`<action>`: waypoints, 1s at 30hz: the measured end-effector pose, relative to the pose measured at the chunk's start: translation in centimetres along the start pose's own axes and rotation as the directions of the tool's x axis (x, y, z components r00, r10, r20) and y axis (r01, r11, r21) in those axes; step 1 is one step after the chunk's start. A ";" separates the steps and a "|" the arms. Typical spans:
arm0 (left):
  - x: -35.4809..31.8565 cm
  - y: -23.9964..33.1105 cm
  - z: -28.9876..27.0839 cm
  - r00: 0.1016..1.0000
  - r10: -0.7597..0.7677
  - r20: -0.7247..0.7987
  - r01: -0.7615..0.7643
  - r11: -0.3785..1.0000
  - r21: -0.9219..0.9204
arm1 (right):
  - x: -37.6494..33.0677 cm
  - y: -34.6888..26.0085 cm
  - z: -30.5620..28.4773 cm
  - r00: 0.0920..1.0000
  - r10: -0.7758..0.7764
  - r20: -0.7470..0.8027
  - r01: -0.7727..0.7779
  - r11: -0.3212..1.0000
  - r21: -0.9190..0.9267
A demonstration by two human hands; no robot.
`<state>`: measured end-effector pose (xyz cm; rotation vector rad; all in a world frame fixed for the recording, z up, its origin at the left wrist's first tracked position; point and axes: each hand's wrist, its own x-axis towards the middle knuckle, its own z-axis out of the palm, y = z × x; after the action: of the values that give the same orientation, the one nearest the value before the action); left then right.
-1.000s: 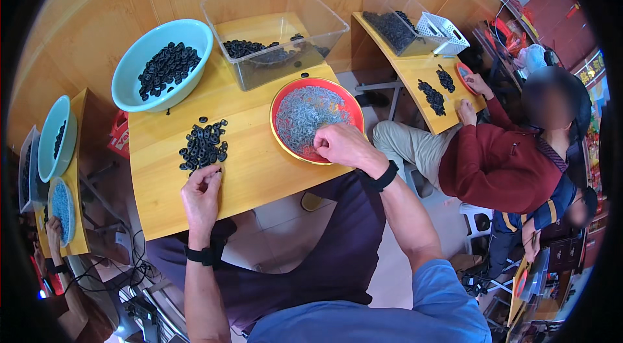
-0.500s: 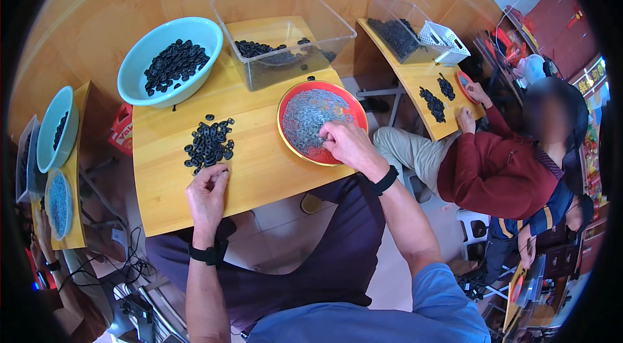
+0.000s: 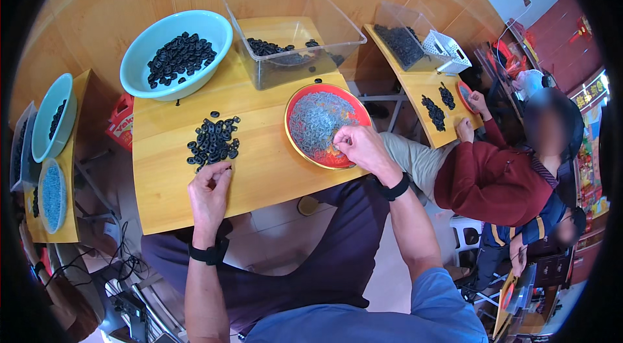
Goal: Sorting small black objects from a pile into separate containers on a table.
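At the near edge of the wooden table, my left hand (image 3: 209, 195) is closed in a pinch, with a bit of a small black part (image 3: 229, 168) showing at its fingertips. Just beyond it lies a loose pile of small black oval parts (image 3: 213, 140) with holes in them. My right hand (image 3: 365, 150) is over the near right side of a red bowl (image 3: 356, 109) with a gold rim. Its thumb and fingers are pinched together; whatever is between them is too small to make out. Many thin silvery metal pieces (image 3: 313, 116) cover the bowl's bottom.
Behind the pile stand a light-blue basin (image 3: 133, 70) of black parts and a clear plastic box (image 3: 295, 73) holding more. To the right, a person in a dark red top (image 3: 490, 171) sits at another table (image 3: 415, 86). More basins (image 3: 40, 129) stand on a table at left.
The view has shifted slightly. My right hand has drawn back a little toward the bowl's near right rim. My left hand keeps its pinch beside the pile.
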<state>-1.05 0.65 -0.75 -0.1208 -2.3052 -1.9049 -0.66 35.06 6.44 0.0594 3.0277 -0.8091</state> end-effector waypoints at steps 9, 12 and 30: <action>-0.2 0.6 0.2 1.000 0.000 -0.002 0.000 1.000 -0.009 | 0.2 -0.3 1.4 0.991 -0.131 -0.003 0.128 0.975 -0.181; -0.2 0.4 0.0 1.000 -0.008 0.004 0.008 1.000 -0.013 | 0.3 -0.6 1.3 0.993 -0.118 0.021 0.120 0.976 -0.182; -0.2 0.4 0.1 1.000 0.009 0.005 -0.009 1.000 -0.004 | 0.3 -0.1 0.1 0.996 -0.043 -0.079 0.038 0.997 -0.066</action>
<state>-0.83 0.85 -0.41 -0.1360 -2.3009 -1.9070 -0.95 34.93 6.34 0.0315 3.1379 -0.7291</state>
